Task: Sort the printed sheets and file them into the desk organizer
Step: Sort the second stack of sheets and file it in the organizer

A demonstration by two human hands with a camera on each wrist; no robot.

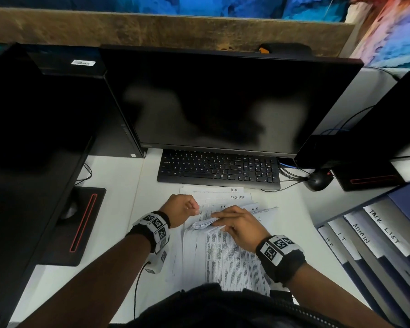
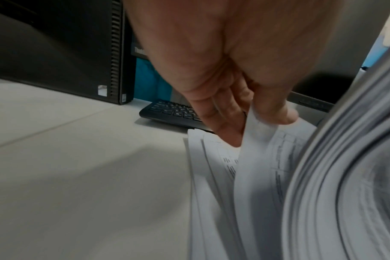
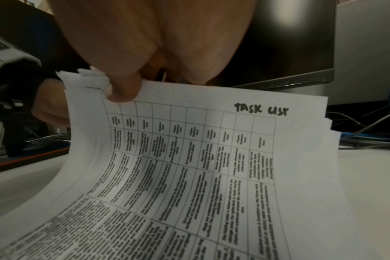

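A loose stack of printed sheets [image 1: 230,261] lies on the white desk in front of the keyboard, with handwritten labels such as H.R. and TASK LIST at their far ends. My right hand [image 1: 219,220] grips the lifted far ends of several sheets. In the right wrist view its thumb [image 3: 122,91] presses the bundle's top sheet [image 3: 189,176], marked TASK LIST. My left hand [image 1: 197,210] pinches the edge of one sheet [image 2: 252,167] between thumb and fingers, lifting it off the sheets below. The blue desk organizer [image 1: 407,200] stands at the right, with tabs HR, IT, ADMIN and TASK LIST.
A black keyboard [image 1: 218,169] and a dark monitor [image 1: 223,102] stand just beyond the sheets. A black computer tower [image 1: 33,114] fills the left side. A mouse [image 1: 317,182], cables and another black unit [image 1: 369,178] sit at the right, behind the organizer.
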